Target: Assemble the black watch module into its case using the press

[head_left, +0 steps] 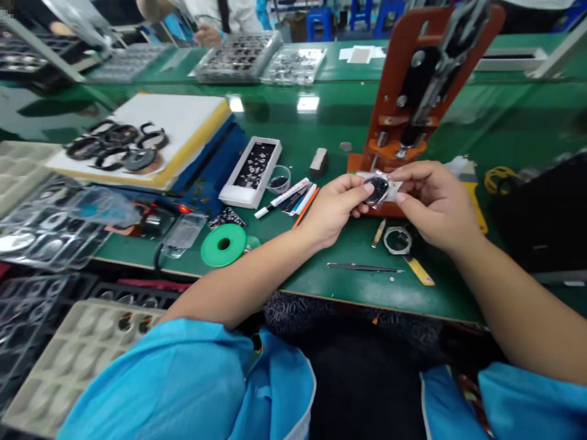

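Note:
Just in front of the orange hand press, my left hand pinches a round black disc, which looks like a watch dial, under its thumb. Clear or whitish wrapping lies around the disc, and my right hand grips its edge between thumb and fingers. Below the hands, a silver watch case ring lies on the green bench. Tweezers, a yellow strip-like tool and a small pointed piece rest around it.
Pens, a white box of small parts and a green spool are left of my hands. Watch straps sit on a padded block. Trays line the back shelf, where another person's hand shows.

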The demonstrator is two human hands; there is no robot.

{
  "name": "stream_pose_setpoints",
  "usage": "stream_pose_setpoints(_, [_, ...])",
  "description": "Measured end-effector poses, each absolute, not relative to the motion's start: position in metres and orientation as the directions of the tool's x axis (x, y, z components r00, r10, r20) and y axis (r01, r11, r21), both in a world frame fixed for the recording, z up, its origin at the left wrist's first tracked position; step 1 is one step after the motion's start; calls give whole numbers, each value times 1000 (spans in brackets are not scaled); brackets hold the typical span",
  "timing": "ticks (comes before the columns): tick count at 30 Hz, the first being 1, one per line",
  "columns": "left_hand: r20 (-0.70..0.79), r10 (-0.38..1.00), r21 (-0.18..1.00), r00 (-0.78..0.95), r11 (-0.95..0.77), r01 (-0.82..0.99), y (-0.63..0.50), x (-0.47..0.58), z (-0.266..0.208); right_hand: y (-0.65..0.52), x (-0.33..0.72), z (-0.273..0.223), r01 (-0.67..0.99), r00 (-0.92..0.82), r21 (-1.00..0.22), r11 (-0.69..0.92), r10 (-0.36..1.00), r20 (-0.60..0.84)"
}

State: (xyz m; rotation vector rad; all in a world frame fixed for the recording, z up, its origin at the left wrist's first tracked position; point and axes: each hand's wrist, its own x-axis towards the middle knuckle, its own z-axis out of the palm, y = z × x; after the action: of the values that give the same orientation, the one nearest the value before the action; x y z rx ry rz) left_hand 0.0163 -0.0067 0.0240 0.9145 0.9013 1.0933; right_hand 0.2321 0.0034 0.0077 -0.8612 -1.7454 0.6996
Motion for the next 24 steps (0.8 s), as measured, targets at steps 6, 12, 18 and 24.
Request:
stream_pose_setpoints(6, [-90, 985, 953, 150, 129, -273, -9, 20, 24, 8, 230, 5, 177, -161, -865, 470, 881, 446])
stream_pose_setpoints(12, [-12, 994, 972, 112, 38, -233, -9, 22, 21, 5, 225, 8, 190, -184, -863, 469, 880, 438])
stream_pose_setpoints(18, [27, 994, 973, 106, -2, -232, -9, 21, 18, 1, 225, 17, 361, -214, -678, 640, 765, 608])
stream_pose_setpoints(24, [-52, 992, 956, 117, 83, -282, -7, 20, 18, 1, 226, 15, 370, -330, -508, 778, 621, 711])
